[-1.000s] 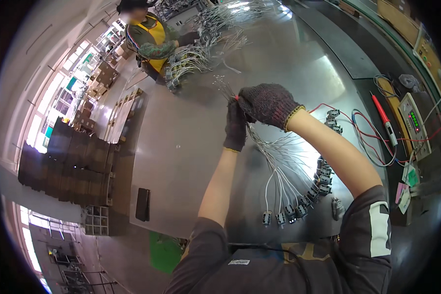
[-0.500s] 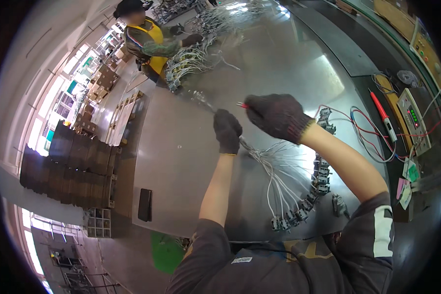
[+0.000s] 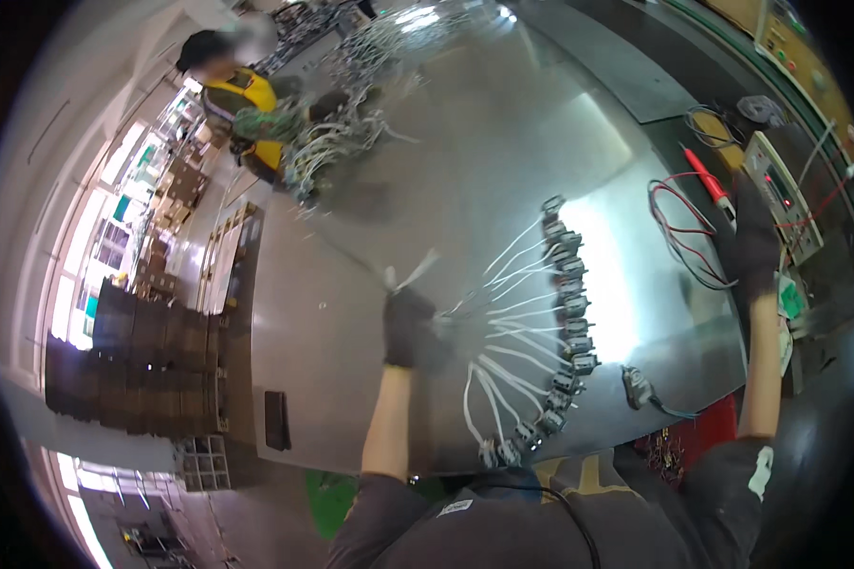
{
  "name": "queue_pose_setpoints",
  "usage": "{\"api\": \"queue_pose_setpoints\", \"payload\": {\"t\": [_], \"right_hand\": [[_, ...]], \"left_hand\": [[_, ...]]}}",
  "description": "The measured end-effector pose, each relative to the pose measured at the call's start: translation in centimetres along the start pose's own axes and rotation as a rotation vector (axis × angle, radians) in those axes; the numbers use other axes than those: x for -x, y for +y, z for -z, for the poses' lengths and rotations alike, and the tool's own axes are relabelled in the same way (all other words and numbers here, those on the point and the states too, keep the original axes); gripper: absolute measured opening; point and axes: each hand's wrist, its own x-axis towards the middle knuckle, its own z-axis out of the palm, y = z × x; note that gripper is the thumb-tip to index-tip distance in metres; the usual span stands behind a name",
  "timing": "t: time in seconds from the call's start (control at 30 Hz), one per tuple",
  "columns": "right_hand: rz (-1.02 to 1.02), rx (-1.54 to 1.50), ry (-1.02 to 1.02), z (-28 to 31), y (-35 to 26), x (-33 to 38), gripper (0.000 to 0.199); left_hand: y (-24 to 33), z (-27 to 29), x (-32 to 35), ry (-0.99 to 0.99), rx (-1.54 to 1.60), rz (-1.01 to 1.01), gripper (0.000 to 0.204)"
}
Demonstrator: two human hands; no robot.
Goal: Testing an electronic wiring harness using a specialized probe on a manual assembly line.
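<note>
My left hand point(image 3: 408, 325), in a dark knitted glove, is closed around a bundle of white cables point(image 3: 512, 351) over the middle of the metal table. Short white ends stick out beyond its fist. From the bundle the cables fan right to a curved row of small dark connectors point(image 3: 574, 303). At the table's right side, my gloved right hand point(image 3: 755, 237) is beside a boxy tester point(image 3: 783, 194) and just below a red test probe point(image 3: 707, 178). Its fingers are smeared and partly hidden, so what they hold cannot be made out.
A looped red and dark lead point(image 3: 669, 228) lies near the probe. A grey device with a cord point(image 3: 639, 387) rests near the front edge, and a black flat case point(image 3: 276, 420) at front left. Across the table a person point(image 3: 247, 104) handles another cable bundle point(image 3: 327, 152).
My right hand has swung from beside the left hand, where it held a small red metal-tipped piece, to the tester. My left hand has moved nearer with the cables; the connector row has shifted left.
</note>
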Motion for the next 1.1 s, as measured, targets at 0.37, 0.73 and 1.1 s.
{"api": "queue_pose_setpoints", "payload": {"t": [0.37, 0.73, 1.1], "right_hand": [[0.029, -0.489, -0.472, 5.2, -5.1, 20.0, 0.049], [0.067, -0.530, -0.486, 1.6, -3.0, 21.8, 0.050], [-0.007, -0.587, -0.458, 0.8, -2.6, 21.9, 0.054]], "left_hand": [[23.4, -13.7, -0.2, 0.006, -0.498, 0.137, 0.019], [16.6, -20.2, -19.1, -0.080, -0.523, 0.237, 0.034], [-0.4, -39.2, -42.5, -0.108, -0.235, -0.306, 0.040]]}}
